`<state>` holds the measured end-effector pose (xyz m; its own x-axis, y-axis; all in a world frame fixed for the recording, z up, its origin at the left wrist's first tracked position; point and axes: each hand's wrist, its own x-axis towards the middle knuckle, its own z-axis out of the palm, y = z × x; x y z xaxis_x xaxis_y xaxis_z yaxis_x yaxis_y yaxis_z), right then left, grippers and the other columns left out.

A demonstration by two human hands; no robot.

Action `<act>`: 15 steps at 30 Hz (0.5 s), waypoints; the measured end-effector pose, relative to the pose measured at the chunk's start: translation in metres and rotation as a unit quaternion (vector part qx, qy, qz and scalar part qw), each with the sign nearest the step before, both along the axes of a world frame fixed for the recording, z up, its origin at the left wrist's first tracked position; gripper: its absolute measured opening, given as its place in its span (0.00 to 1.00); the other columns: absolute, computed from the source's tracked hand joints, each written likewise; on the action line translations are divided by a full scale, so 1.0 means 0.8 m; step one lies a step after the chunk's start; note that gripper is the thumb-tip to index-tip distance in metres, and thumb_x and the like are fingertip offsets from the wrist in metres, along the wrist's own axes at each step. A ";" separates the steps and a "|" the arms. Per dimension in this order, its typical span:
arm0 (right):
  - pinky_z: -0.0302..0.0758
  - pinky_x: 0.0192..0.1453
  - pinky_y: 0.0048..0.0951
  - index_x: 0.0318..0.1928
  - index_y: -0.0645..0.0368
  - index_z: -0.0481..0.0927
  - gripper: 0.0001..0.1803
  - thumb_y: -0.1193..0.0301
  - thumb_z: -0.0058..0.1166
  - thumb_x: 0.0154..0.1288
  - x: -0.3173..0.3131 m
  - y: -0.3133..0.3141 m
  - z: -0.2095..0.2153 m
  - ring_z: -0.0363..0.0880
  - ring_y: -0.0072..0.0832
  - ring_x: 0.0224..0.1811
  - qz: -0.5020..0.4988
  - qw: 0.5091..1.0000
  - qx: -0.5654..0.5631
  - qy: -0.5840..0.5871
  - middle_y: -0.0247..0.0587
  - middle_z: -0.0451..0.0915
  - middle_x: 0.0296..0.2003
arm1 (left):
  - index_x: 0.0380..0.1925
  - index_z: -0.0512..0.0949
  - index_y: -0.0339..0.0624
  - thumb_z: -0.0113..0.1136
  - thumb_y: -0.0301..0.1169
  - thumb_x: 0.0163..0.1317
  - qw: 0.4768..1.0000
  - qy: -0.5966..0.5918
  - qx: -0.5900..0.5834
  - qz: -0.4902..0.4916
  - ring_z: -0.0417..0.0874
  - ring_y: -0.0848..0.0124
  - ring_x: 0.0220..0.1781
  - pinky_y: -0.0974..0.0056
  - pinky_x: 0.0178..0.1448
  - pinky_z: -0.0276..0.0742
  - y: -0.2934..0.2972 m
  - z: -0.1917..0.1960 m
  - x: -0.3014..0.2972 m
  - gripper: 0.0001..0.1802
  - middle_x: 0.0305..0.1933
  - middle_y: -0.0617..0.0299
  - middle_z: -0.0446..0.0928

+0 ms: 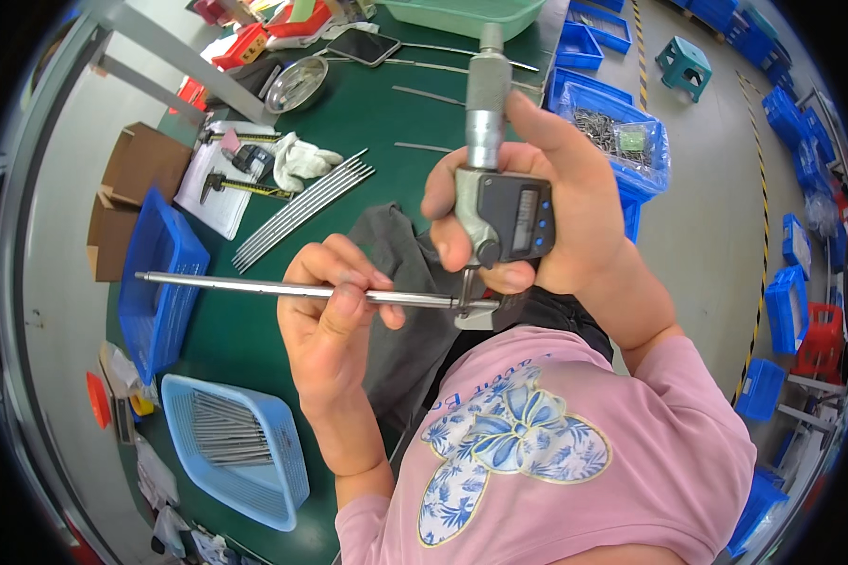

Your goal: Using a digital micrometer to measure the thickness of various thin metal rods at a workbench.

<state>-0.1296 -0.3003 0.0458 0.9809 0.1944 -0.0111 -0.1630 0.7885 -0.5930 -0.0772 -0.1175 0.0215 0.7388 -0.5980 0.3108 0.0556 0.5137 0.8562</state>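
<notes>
My left hand (325, 315) pinches a slim, polished metal rod (226, 283) between thumb and fingers, holding it roughly level. The rod's right end sits in the measuring gap of a digital micrometer (485, 212). My right hand (570, 193) grips the micrometer around its body, with the knurled thimble pointing up and the small display facing me. My right thumb lies beside the thimble. Behind my hands, a bundle of similar metal rods (301, 212) lies on the green table (377, 104). A dark grey cloth (396, 348) is beneath the rod.
A light blue basket (283, 471) of rods stands at the lower left, near a tilted blue basket (151, 301). Calipers (245, 186), white gloves (301, 160), a metal bowl (297, 85) and a phone (363, 45) lie farther back. Blue bins (641, 174) stand beyond the table's right edge.
</notes>
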 end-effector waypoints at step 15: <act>0.62 0.09 0.19 0.34 0.72 0.71 0.37 0.45 0.25 0.59 0.000 0.003 -0.005 0.63 0.27 0.08 -0.007 1.000 -0.007 -0.023 0.56 0.73 0.21 | 0.26 0.64 0.34 0.50 0.27 0.54 1.000 0.006 0.003 -0.007 0.72 0.69 0.22 0.71 0.28 0.72 0.002 0.003 0.002 0.07 0.29 0.53 0.66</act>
<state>-0.1297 -0.2981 0.0416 0.9832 0.1800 0.0312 -0.1238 0.7820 -0.6108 -0.0759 -0.1160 0.0235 0.7336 -0.6106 0.2983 0.0731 0.5073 0.8587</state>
